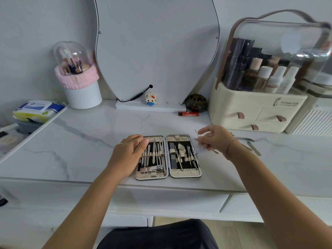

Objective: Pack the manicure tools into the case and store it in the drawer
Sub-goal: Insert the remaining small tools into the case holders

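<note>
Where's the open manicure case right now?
In the head view the manicure case lies open flat at the centre front of the marble tabletop, with the left hand resting on its left half and the right hand just off its right edge.

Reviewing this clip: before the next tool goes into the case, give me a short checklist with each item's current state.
1. Case lies fully open and flat on the table: ok.
2. Left hand steadies the case's left edge: ok.
3. Right hand has a thin tool pinched: seems ok, but the grip is blurred.
4. All tools packed: not ok; loose tools lie on the table to the right of the case.
5. A free loop for the held tool: cannot tell, the slots are too small to read.
6. Drawer open for storing: cannot tell.
</note>
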Demonstrator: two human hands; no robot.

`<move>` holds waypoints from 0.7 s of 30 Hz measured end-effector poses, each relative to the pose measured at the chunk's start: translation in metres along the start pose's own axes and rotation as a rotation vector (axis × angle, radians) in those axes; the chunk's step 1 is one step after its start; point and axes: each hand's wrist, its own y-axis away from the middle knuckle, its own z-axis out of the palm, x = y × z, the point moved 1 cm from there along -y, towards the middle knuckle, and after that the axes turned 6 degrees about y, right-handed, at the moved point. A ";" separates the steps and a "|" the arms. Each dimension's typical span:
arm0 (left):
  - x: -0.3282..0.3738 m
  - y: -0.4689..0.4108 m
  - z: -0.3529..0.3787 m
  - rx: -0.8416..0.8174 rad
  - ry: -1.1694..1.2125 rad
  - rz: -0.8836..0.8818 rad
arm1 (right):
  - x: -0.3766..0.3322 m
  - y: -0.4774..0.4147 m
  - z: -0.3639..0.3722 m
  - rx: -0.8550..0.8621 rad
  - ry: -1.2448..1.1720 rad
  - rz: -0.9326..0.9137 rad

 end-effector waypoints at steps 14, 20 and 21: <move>0.004 0.002 -0.001 -0.006 0.010 -0.012 | -0.009 -0.002 0.021 -0.050 -0.126 -0.008; 0.005 0.001 -0.002 -0.006 0.017 -0.012 | -0.008 -0.004 0.022 -0.025 -0.149 -0.005; 0.005 0.002 -0.002 -0.006 0.017 -0.014 | -0.008 -0.004 0.022 -0.016 -0.151 -0.008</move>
